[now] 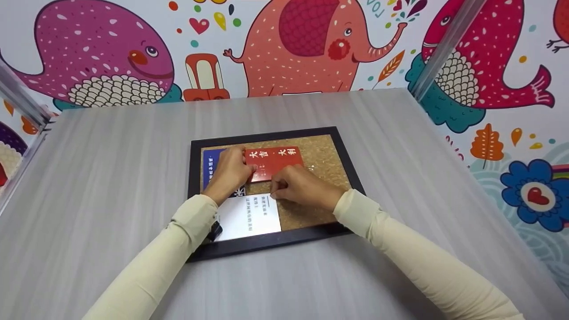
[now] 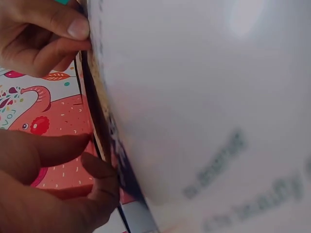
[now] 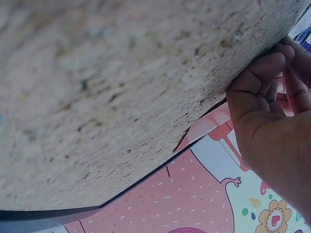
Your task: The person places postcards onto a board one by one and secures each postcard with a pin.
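Note:
A black-framed cork board (image 1: 324,155) lies flat on the grey table (image 1: 111,178). On it are a red card (image 1: 278,161) with white characters, a blue card (image 1: 209,165) half under my left hand, and a white card (image 1: 249,217) at the lower left. My left hand (image 1: 231,172) covers the red card's left end and holds it, thumb on top. My right hand (image 1: 284,189) has its fingers curled, and its fingertips pinch at the white card's top right corner. The wrist views are blurred close-ups of the white card (image 2: 204,97) and the cork (image 3: 121,87).
A small shiny clear object (image 1: 311,168) lies on the bare cork to the right of the red card. The wall behind the table carries a cartoon animal mural (image 1: 306,44). Metal posts (image 1: 444,44) stand at the table's back corners.

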Available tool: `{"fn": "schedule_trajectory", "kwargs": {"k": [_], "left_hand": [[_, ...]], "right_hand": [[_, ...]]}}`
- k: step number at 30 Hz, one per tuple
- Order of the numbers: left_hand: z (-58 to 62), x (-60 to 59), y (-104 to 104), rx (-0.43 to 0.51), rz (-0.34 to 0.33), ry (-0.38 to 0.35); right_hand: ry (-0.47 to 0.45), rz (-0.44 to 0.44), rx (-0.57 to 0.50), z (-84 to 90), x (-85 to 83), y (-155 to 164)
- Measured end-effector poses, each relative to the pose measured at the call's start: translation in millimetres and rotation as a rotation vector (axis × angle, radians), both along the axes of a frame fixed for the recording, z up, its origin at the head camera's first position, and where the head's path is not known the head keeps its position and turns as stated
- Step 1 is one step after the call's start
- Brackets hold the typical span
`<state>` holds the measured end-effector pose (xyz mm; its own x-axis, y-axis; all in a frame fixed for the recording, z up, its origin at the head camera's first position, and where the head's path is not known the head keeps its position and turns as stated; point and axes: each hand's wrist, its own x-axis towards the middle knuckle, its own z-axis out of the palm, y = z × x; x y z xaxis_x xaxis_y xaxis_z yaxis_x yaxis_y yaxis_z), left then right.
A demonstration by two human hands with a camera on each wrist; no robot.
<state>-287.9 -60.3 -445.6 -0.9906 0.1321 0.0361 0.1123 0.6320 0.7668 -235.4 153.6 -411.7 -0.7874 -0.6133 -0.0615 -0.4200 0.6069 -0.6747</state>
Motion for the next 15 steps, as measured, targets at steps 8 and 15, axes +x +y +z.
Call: {"fn": "schedule_trajectory", "kwargs": {"k": [8, 15], "left_hand": [[-18.5, -12.8, -2, -0.033, -0.034, -0.018], [32.6, 31.5, 9, -0.038, -0.065, -0.064]], "right_hand": [[0.020, 0.016, -0.005, -0.8, 0.0, 0], [-0.005, 0.006, -0.011, 0.1, 0.3, 1]]}}
